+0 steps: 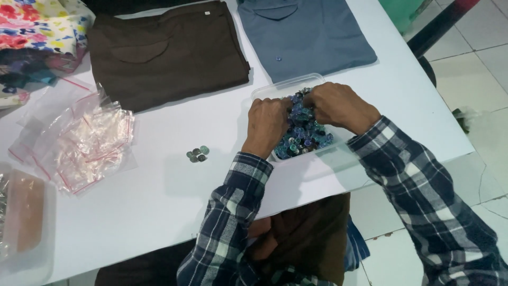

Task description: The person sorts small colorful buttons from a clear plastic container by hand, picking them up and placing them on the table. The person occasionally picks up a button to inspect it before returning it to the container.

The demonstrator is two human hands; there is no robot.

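Fingers of both the left hand (pixel 269 123) and the right hand (pixel 338 106) curl down into a heap of blue buttons (pixel 304 135) in a clear plastic tub (pixel 280 86) on the white worktop (pixel 159 185); whether they pinch any, I cannot tell. Five loose buttons (pixel 197 154) lie just left of the tub.

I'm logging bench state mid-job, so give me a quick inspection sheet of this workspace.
Surface: white table, lit evenly.
Job's things: clear plastic tub full of blue buttons; small pile of loose buttons on the table to its left.
Clutter: folded brown garment, folded blue shirt, floral fabric, heap of small clear zip bags, plastic container.
Grippers: left hand and right hand, both digging in the buttons.
Cables: nothing seen.
Surroundings: tiled floor.
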